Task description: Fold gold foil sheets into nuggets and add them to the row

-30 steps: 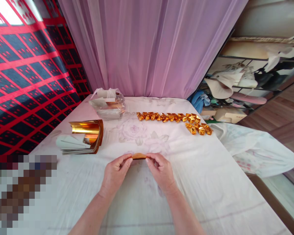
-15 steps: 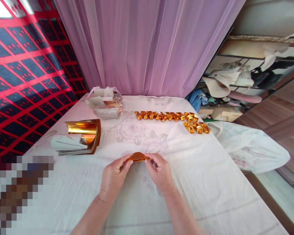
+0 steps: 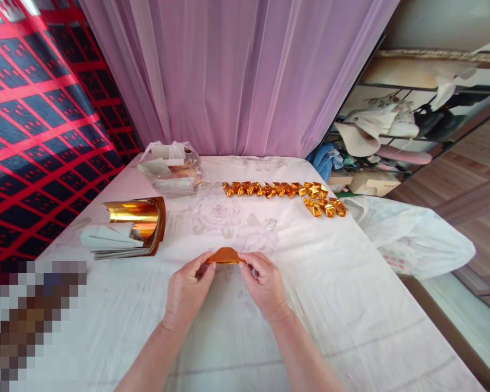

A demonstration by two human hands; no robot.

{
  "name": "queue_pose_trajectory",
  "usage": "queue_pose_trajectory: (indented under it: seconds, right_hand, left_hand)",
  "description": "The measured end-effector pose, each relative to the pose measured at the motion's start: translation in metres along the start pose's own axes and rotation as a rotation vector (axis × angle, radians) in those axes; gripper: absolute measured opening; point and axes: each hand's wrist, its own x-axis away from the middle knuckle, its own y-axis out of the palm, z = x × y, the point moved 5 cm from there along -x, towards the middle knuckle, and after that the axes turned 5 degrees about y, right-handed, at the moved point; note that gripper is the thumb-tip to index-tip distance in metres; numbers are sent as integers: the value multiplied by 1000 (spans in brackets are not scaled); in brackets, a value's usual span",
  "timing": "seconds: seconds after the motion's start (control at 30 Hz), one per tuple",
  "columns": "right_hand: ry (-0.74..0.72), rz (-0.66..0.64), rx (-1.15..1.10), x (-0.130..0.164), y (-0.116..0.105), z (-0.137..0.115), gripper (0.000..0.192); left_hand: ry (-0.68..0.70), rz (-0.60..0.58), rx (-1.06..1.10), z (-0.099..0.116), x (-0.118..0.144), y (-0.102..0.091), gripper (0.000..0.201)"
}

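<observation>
A small folded piece of gold paper [image 3: 225, 255] is pinched between both hands just above the white cloth on the table [image 3: 351, 305]. My left hand [image 3: 187, 291] grips its left end with thumb and fingers. My right hand [image 3: 264, 284] grips its right end. Farther back lies a row of several folded gold pieces [image 3: 283, 191], ending in a small cluster at the right. To the left rests a curled stack of gold foil sheets [image 3: 136, 224] on pale paper.
A clear plastic bag [image 3: 172, 173] with paper and foil sits at the table's far left. A pink curtain [image 3: 237, 76] hangs behind. A white plastic bag [image 3: 412, 239] droops off the right edge. Shelves with hats and clutter [image 3: 392, 130] stand at the right.
The gold piece has been folded up from a flat strip into a peaked shape between my fingers. My hands have shifted slightly; the camera tipped a little.
</observation>
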Motion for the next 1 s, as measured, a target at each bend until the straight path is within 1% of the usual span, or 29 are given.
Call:
queue_pose_trajectory:
  seconds: [0.2, 0.33, 0.43, 0.53, 0.73, 1.0]
  right_hand:
    - [-24, 28, -30, 3, 1, -5, 22]
    - [-20, 27, -10, 4, 3, -7, 22]
    - [2, 25, 21, 5, 5, -6, 23]
    - [43, 45, 63, 6, 5, -2, 26]
    - [125, 64, 162, 10, 7, 8, 26]
    - [172, 60, 210, 9, 5, 12, 26]
  left_hand:
    - [-11, 17, 10, 3, 0, -2, 29]
    - [-48, 29, 33, 5, 0, -3, 28]
    - [-77, 26, 71, 7, -1, -4, 27]
    - [-77, 28, 93, 7, 0, -4, 26]
    - [-59, 62, 61, 4, 2, -2, 26]
    - [-66, 36, 61, 6, 0, -3, 25]
